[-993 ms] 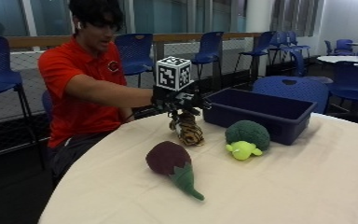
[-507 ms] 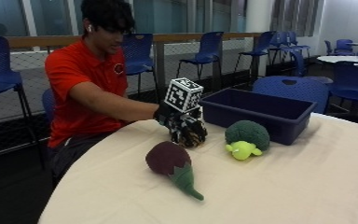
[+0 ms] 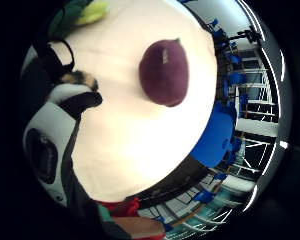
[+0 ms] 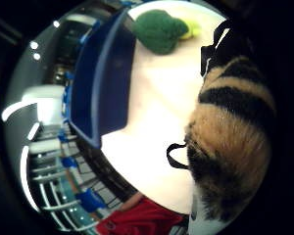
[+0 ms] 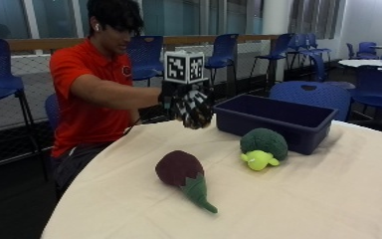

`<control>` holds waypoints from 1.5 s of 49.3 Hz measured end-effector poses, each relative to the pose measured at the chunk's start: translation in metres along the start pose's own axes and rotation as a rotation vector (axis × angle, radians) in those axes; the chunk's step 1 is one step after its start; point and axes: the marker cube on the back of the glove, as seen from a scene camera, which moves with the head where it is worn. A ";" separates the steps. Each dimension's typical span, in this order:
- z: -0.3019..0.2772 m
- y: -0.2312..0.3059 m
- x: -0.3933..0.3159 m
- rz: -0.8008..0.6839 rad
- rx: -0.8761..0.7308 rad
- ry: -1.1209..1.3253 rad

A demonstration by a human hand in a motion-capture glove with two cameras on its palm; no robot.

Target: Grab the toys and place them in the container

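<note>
My gloved right hand (image 5: 190, 105) is raised above the table's far edge, just left of the blue container (image 5: 277, 122). Its fingers curl round a striped orange-and-black plush toy (image 4: 230, 142), which the hand mostly hides in the outside view. The toy sits close against the palm, with a tuft showing at the glove (image 3: 80, 77). A purple eggplant toy (image 5: 181, 174) with a green stem lies on the cream tablecloth below the hand (image 3: 164, 72). A green broccoli toy (image 5: 264, 147) lies beside the container's front wall (image 4: 159, 29). The container (image 4: 103, 83) looks empty inside.
The round table (image 5: 310, 199) is covered in cream cloth, and its edge curves close to the person in the red shirt. Blue chairs (image 5: 310, 94) stand behind the container and along the back railing.
The hand dropped onto the striped toy on the table, gripped it, and has lifted it up off the cloth. The eggplant, broccoli and container have stayed put.
</note>
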 end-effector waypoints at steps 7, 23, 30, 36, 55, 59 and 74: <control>-0.054 -0.001 -0.014 -0.022 0.071 0.054; -0.123 -0.043 -0.131 -0.173 0.154 -0.157; -0.135 -0.081 -0.187 -0.182 0.152 -0.165; -0.125 -0.105 -0.220 -0.216 0.139 -0.136; -0.066 -0.116 -0.227 -0.288 0.013 -0.045; -0.063 -0.115 -0.206 -0.255 0.004 -0.101; -0.031 -0.108 -0.049 -0.055 -0.006 0.036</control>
